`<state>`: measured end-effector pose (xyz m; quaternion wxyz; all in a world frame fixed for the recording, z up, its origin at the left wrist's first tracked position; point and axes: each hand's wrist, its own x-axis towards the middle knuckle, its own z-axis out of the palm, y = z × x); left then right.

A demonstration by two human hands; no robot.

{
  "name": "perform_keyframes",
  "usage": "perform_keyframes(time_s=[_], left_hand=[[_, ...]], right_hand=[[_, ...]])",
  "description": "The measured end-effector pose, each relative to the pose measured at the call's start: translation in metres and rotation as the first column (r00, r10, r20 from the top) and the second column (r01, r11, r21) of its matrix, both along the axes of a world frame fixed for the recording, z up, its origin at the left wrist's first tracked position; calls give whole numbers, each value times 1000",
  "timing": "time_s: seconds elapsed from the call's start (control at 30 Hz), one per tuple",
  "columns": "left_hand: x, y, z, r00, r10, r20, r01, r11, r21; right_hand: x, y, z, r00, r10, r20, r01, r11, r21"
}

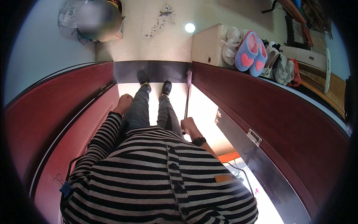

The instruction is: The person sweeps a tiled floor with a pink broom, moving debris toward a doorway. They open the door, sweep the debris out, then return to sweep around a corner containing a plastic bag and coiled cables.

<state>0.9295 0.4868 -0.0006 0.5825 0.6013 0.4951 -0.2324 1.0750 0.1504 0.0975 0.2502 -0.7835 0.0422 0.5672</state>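
Note:
My right hand (190,126) is closed around the dark handle of a long-handled tool (186,102), whose pinkish far end rests by the right end of the dark threshold (165,72). What kind of tool it is cannot be told. Beside my left thigh, my left hand (125,103) hangs with curled fingers, and nothing shows in it. Beyond the threshold, scattered grey debris (162,21) lies on the pale floor. My feet in black shoes are at the doorway, one on the threshold's near edge.
Dark red door frame panels (265,112) flank me, with a red door (81,134) at left. Slippers (247,54) and other shoes stand on a pale cabinet (205,44) at right. A container with bags (119,35) is at the upper left.

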Motion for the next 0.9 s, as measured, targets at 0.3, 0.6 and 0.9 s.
perform_keyframes(time_s=[0.3, 0.6, 0.9], left_hand=[[1, 2, 12, 993, 111, -40, -111, 994, 19], [1, -5, 4, 990, 134, -53, -135, 991, -12], [6, 8, 22, 994, 81, -73, -83, 996, -34]], right_hand=[[27, 15, 29, 926, -355, -128, 349, 935, -68], [21, -10, 23, 996, -63, 69, 73, 987, -144], [8, -26, -25, 971, -185, -150, 165, 976, -140]])
